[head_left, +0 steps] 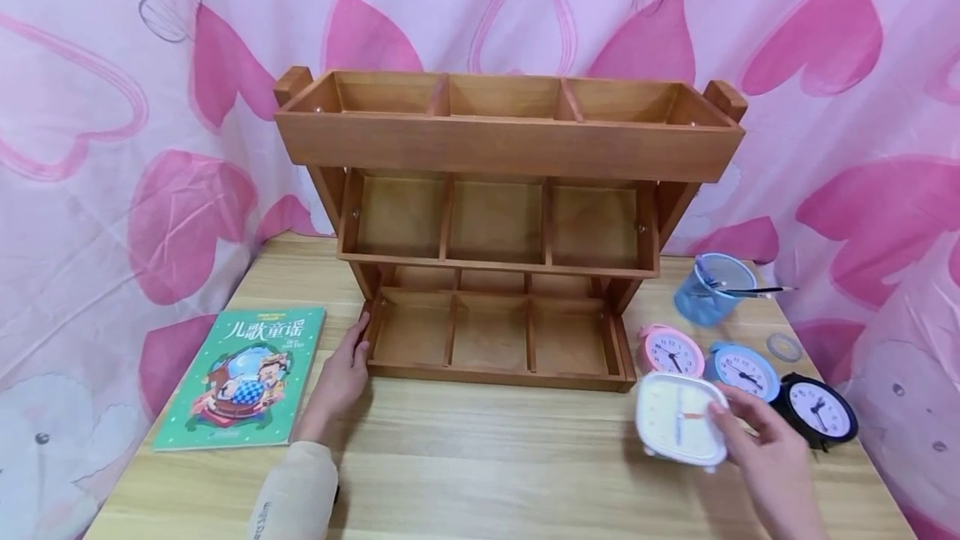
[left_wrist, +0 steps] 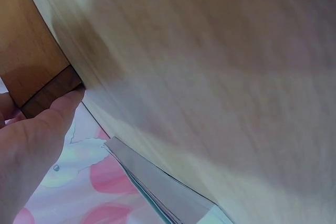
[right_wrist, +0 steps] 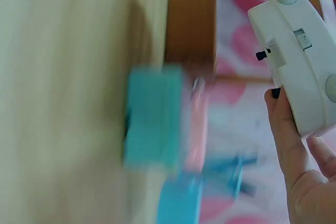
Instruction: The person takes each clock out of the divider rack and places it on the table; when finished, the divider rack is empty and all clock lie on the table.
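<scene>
A white square alarm clock [head_left: 678, 421] is held up off the table at the right by my right hand [head_left: 772, 448]. In the right wrist view, the back of the white clock shows knobs and rounded feet, with fingers along its edge. A brown wooden shelf [head_left: 510, 144] with three tiers of compartments stands at the middle back. My left hand [head_left: 341, 382] grips the lower left end of the shelf. Up close in the left wrist view, thumb and fingers lie on either side of the shelf's wooden corner [left_wrist: 52, 92].
Right of the shelf stand a pink clock [head_left: 672, 352], a blue clock [head_left: 744, 371] and a black clock [head_left: 817, 411]. Behind them are a blue mesh pen cup [head_left: 708, 294] and a clear ring [head_left: 784, 347]. A green book [head_left: 242, 377] lies left. A blurred teal object [right_wrist: 154, 116] shows below.
</scene>
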{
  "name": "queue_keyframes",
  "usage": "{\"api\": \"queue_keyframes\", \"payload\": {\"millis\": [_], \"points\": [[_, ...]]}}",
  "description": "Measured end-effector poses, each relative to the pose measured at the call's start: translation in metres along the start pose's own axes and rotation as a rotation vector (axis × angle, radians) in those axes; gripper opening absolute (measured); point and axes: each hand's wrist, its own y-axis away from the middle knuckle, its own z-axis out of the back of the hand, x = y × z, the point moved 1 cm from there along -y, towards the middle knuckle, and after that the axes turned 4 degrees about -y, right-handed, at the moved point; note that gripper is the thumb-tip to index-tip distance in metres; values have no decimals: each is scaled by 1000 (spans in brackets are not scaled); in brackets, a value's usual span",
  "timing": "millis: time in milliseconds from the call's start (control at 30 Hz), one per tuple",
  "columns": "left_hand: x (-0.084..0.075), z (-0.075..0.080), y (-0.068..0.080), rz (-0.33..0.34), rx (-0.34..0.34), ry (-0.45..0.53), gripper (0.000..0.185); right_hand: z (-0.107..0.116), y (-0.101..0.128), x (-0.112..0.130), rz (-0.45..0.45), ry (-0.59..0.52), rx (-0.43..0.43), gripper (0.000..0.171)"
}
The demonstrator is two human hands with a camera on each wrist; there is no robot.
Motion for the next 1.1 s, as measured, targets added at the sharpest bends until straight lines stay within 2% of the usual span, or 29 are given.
{"api": "queue_keyframes", "payload": {"millis": [100, 200, 267, 333, 467, 600, 733, 933, 1100], "points": [[-1, 1, 2, 16, 10, 11, 52, 32, -2, -15, -57, -49, -73, 26], [0, 2, 3, 37, 24, 21, 52, 60, -7, -28, -150, -50, -173, 24], [1, 3, 4, 40, 26, 19, 52, 74, -11, -35, -203, 47, -217, 26], [2, 4, 4, 43, 29, 16, 53, 84, -16, -40, -270, 192, -233, 33], [3, 5, 3, 41, 35, 5, 53, 94, -25, -51, -253, 455, -124, 52], [4, 5, 3, 37, 42, 3, 53, 96, -30, -62, -198, 592, -38, 60], [6, 4, 6, 36, 47, 4, 53, 95, -32, -68, -190, 662, -20, 61], [9, 6, 7, 24, 41, -17, 53, 90, -31, -70, -95, 753, 22, 54], [11, 7, 5, 26, 41, -26, 53, 87, -33, -70, -79, 814, 64, 55]]}}
